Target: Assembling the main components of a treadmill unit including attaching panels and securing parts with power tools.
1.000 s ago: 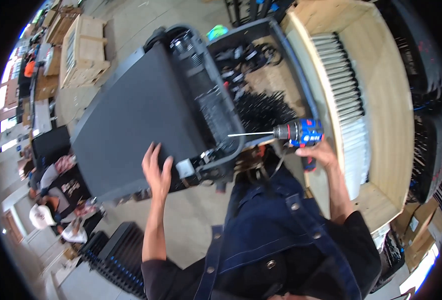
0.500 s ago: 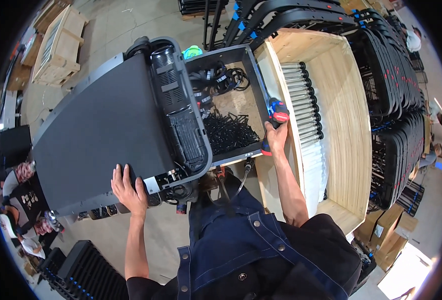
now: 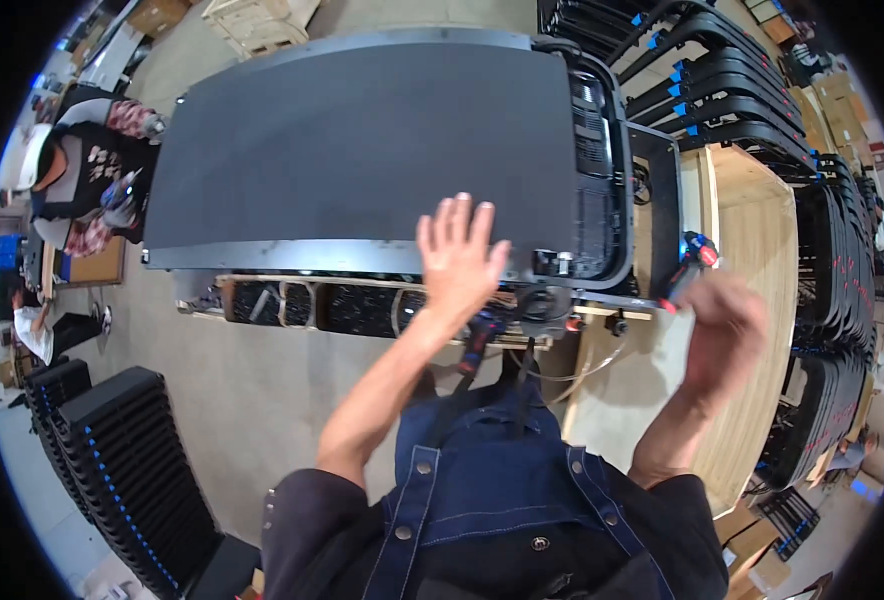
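Note:
A large dark grey flat machine deck (image 3: 362, 150) lies on a wooden bench in front of me. My left hand (image 3: 459, 262) rests flat, fingers spread, on the deck's near edge. To the right, my right hand (image 3: 722, 325) is blurred and held over a pale wooden tray (image 3: 752, 300). A blue and red power drill (image 3: 687, 262) sits just beyond its fingers, next to the black frame end (image 3: 652, 200); whether the hand still grips it cannot be told.
Black tubular frames (image 3: 722, 90) are stacked at the upper right and along the right. Black panels with blue tabs (image 3: 132, 460) are piled at the lower left. Other people (image 3: 72, 190) work at the left. A wooden crate (image 3: 257, 18) stands beyond the deck.
The view has swung, so the deck now lies across the frame. My left hand has shifted along the deck's edge. My right hand with the drill has come down to the tray.

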A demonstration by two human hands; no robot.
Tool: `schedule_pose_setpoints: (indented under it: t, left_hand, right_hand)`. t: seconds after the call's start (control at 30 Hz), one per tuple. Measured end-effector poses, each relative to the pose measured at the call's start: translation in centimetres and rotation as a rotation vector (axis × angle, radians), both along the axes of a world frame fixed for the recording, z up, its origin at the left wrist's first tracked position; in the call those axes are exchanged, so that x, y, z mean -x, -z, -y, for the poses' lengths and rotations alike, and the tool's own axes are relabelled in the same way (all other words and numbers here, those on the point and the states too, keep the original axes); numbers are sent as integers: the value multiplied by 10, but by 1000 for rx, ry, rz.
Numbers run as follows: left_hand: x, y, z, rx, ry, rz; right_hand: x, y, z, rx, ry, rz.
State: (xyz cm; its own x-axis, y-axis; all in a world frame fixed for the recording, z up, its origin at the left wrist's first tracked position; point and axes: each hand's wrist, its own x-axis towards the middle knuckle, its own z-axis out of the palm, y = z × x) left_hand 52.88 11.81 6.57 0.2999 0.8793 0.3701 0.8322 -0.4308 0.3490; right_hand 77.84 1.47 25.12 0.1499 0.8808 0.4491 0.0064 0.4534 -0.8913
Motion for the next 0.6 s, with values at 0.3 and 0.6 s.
schedule_pose_setpoints:
  t: [0.3,0.6]
  left_hand:
    - [176,14,-16,6,212,63]
    - [226,20,-6,30,302,87]
  right_hand:
    - [162,-122,56,-369,-442,42]
    - [225,-120,63,-207,-546,-134]
